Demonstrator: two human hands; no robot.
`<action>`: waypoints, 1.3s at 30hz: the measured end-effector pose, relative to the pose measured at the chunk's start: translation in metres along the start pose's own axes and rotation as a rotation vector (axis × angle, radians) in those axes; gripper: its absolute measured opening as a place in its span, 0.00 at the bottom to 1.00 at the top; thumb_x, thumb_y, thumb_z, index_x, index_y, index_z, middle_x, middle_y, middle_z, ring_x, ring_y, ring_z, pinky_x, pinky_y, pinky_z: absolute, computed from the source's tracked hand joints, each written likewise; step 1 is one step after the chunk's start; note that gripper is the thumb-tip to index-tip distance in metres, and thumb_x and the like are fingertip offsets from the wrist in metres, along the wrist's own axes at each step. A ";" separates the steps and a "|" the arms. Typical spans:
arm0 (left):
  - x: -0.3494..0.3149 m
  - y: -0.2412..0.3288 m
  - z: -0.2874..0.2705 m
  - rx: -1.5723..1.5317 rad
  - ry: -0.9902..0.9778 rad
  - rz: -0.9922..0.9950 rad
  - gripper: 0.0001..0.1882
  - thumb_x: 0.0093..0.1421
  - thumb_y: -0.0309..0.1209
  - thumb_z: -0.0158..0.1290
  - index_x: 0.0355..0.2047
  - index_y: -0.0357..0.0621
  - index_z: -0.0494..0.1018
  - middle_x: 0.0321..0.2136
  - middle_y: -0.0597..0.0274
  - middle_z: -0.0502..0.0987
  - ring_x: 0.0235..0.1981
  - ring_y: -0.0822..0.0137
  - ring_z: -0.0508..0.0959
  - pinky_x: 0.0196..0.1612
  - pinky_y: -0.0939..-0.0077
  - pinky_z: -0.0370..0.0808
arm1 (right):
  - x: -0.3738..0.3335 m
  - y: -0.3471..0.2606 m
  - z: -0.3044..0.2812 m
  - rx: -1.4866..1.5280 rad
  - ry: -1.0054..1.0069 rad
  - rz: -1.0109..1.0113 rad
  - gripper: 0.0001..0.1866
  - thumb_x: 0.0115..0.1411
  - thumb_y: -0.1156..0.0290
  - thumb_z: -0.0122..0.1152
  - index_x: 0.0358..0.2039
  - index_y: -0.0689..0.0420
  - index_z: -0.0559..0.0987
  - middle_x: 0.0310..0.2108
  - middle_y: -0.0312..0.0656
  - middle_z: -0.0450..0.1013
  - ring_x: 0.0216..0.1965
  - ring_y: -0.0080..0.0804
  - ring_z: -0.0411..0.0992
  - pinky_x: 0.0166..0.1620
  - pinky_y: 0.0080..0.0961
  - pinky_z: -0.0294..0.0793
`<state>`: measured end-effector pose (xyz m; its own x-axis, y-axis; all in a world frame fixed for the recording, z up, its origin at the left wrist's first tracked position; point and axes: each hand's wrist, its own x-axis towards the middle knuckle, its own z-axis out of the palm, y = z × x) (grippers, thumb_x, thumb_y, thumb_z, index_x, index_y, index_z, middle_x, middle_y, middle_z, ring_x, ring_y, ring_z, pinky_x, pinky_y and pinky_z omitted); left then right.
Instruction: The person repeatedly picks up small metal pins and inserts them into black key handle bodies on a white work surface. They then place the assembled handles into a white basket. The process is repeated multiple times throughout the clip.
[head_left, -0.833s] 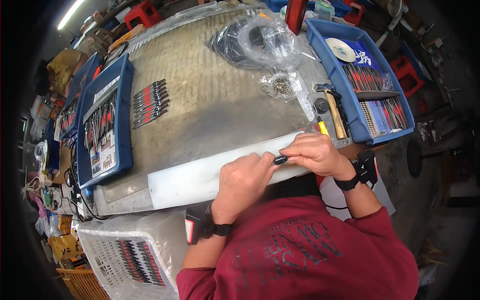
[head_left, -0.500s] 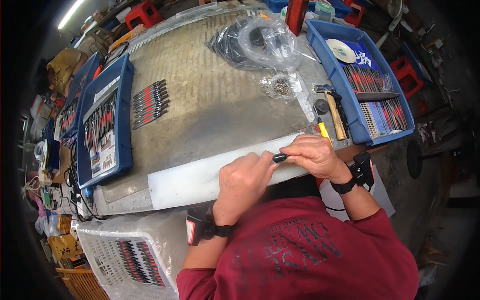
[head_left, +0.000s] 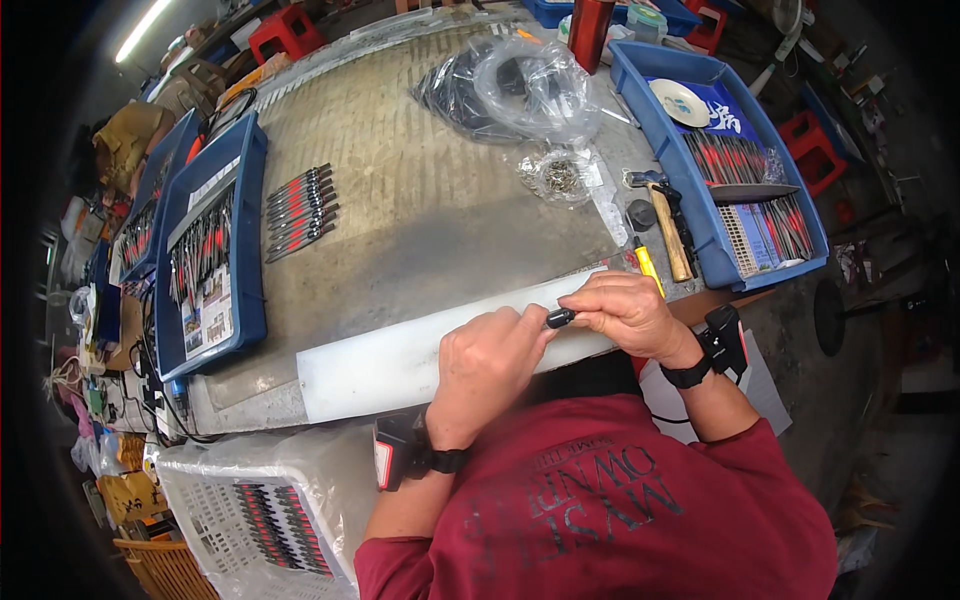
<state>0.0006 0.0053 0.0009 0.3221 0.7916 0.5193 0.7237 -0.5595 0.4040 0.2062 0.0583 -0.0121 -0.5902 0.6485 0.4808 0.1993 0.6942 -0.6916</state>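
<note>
Both my hands meet over the white board (head_left: 365,378) along the table's near edge. Between them is a small black rounded piece (head_left: 561,318), mostly covered by fingers, so I cannot make out what it belongs to. My left hand (head_left: 487,365) is closed on its left side, thumb and fingers pressed together. My right hand (head_left: 632,312) pinches at its other end. A row of slim red-and-black tools (head_left: 300,212) lies side by side on the table, well beyond my left hand.
Blue trays of red-and-black pieces stand left (head_left: 250,300) and right (head_left: 712,262). Near my right hand lie a hammer (head_left: 672,235) and a yellow-handled tool (head_left: 646,262). Clear plastic bags (head_left: 535,90) lie farther back. A white basket (head_left: 185,495) stands at lower left. A person (head_left: 130,135) is at far left.
</note>
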 end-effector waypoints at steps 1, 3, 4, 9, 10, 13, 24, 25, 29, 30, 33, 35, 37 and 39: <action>0.000 0.000 0.000 -0.001 0.001 -0.002 0.10 0.51 0.32 0.58 0.29 0.46 0.68 0.17 0.63 0.64 0.17 0.63 0.70 0.19 0.67 0.67 | 0.000 0.000 0.001 0.012 0.006 0.006 0.10 0.51 0.78 0.65 0.35 0.65 0.80 0.25 0.46 0.75 0.28 0.38 0.75 0.33 0.29 0.72; 0.000 0.000 0.001 0.001 -0.002 -0.002 0.10 0.51 0.32 0.58 0.29 0.46 0.68 0.17 0.63 0.64 0.17 0.63 0.70 0.19 0.67 0.67 | -0.001 0.000 0.001 0.009 0.012 0.004 0.10 0.51 0.78 0.64 0.35 0.65 0.80 0.25 0.46 0.75 0.28 0.38 0.75 0.33 0.29 0.72; 0.000 0.000 0.001 0.002 -0.003 -0.002 0.10 0.51 0.32 0.58 0.29 0.46 0.68 0.17 0.63 0.64 0.17 0.63 0.70 0.19 0.67 0.67 | -0.001 0.000 0.002 0.011 0.016 0.005 0.10 0.51 0.78 0.64 0.35 0.65 0.80 0.25 0.46 0.75 0.28 0.38 0.75 0.33 0.29 0.72; -0.001 0.000 0.002 -0.005 -0.003 0.002 0.10 0.51 0.32 0.58 0.30 0.45 0.69 0.16 0.62 0.64 0.17 0.63 0.70 0.19 0.67 0.67 | 0.000 0.000 0.002 0.026 0.017 0.004 0.10 0.50 0.78 0.64 0.35 0.64 0.80 0.26 0.46 0.75 0.28 0.40 0.75 0.34 0.31 0.72; -0.001 0.000 0.002 -0.006 -0.002 0.005 0.10 0.51 0.32 0.58 0.30 0.45 0.69 0.16 0.62 0.64 0.17 0.63 0.70 0.19 0.67 0.66 | 0.000 0.000 0.002 0.027 0.015 -0.008 0.10 0.51 0.78 0.64 0.35 0.65 0.80 0.25 0.45 0.75 0.27 0.38 0.74 0.33 0.30 0.72; -0.001 0.000 0.003 0.005 -0.004 0.005 0.10 0.51 0.32 0.58 0.30 0.45 0.69 0.16 0.62 0.64 0.17 0.63 0.69 0.19 0.67 0.66 | -0.001 0.000 0.002 0.047 0.001 0.048 0.10 0.49 0.77 0.65 0.34 0.62 0.80 0.28 0.47 0.76 0.30 0.43 0.75 0.36 0.32 0.73; -0.001 -0.006 0.007 0.022 -0.004 -0.009 0.11 0.50 0.31 0.60 0.32 0.45 0.71 0.17 0.63 0.66 0.17 0.63 0.70 0.19 0.68 0.67 | -0.002 0.004 0.005 0.015 0.030 0.040 0.11 0.52 0.77 0.63 0.37 0.65 0.79 0.30 0.46 0.76 0.30 0.40 0.75 0.36 0.30 0.72; -0.001 -0.006 0.007 0.020 -0.019 -0.017 0.12 0.49 0.30 0.61 0.34 0.45 0.73 0.17 0.63 0.66 0.17 0.63 0.70 0.19 0.69 0.67 | -0.002 0.004 0.005 0.019 0.021 0.054 0.11 0.52 0.77 0.62 0.37 0.65 0.79 0.30 0.46 0.77 0.31 0.40 0.75 0.36 0.30 0.72; -0.001 -0.008 0.009 0.030 0.007 0.009 0.12 0.49 0.30 0.61 0.34 0.45 0.73 0.17 0.63 0.67 0.17 0.63 0.70 0.19 0.69 0.67 | -0.002 0.004 0.006 -0.013 0.008 0.059 0.12 0.52 0.77 0.63 0.39 0.65 0.79 0.31 0.46 0.76 0.31 0.39 0.75 0.36 0.29 0.73; -0.001 -0.009 0.009 0.039 0.006 0.012 0.13 0.49 0.30 0.61 0.34 0.46 0.73 0.17 0.63 0.67 0.17 0.63 0.71 0.19 0.69 0.67 | -0.002 0.003 0.006 -0.022 0.005 0.061 0.13 0.52 0.77 0.63 0.39 0.65 0.78 0.31 0.46 0.76 0.31 0.39 0.75 0.36 0.28 0.73; -0.001 -0.010 0.009 0.048 0.001 0.007 0.12 0.49 0.30 0.61 0.34 0.46 0.73 0.17 0.63 0.67 0.17 0.62 0.71 0.19 0.69 0.67 | -0.002 0.002 0.003 -0.007 -0.030 0.128 0.14 0.52 0.77 0.63 0.41 0.64 0.78 0.32 0.45 0.76 0.32 0.36 0.75 0.36 0.26 0.73; -0.001 -0.012 0.009 0.044 0.000 -0.002 0.12 0.50 0.30 0.61 0.34 0.46 0.73 0.17 0.63 0.67 0.17 0.62 0.71 0.19 0.68 0.67 | -0.002 0.002 -0.001 0.006 -0.054 0.165 0.15 0.53 0.77 0.62 0.42 0.64 0.77 0.33 0.45 0.76 0.33 0.35 0.75 0.36 0.26 0.73; -0.001 -0.013 0.009 0.032 0.003 -0.014 0.12 0.50 0.30 0.61 0.34 0.46 0.73 0.17 0.62 0.67 0.17 0.62 0.71 0.19 0.68 0.67 | -0.001 0.004 -0.006 0.017 -0.074 0.186 0.15 0.54 0.76 0.62 0.43 0.65 0.77 0.33 0.45 0.76 0.33 0.34 0.75 0.36 0.25 0.73; -0.002 -0.015 0.011 0.022 0.013 -0.030 0.11 0.51 0.31 0.60 0.34 0.46 0.73 0.17 0.63 0.67 0.16 0.62 0.71 0.19 0.67 0.67 | 0.001 0.008 -0.015 -0.014 -0.081 0.189 0.14 0.55 0.76 0.61 0.43 0.65 0.77 0.32 0.45 0.75 0.33 0.33 0.74 0.37 0.26 0.73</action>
<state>-0.0044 0.0143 -0.0143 0.2919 0.8046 0.5171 0.7460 -0.5299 0.4033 0.2193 0.0693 -0.0092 -0.6017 0.7412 0.2977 0.3234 0.5669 -0.7577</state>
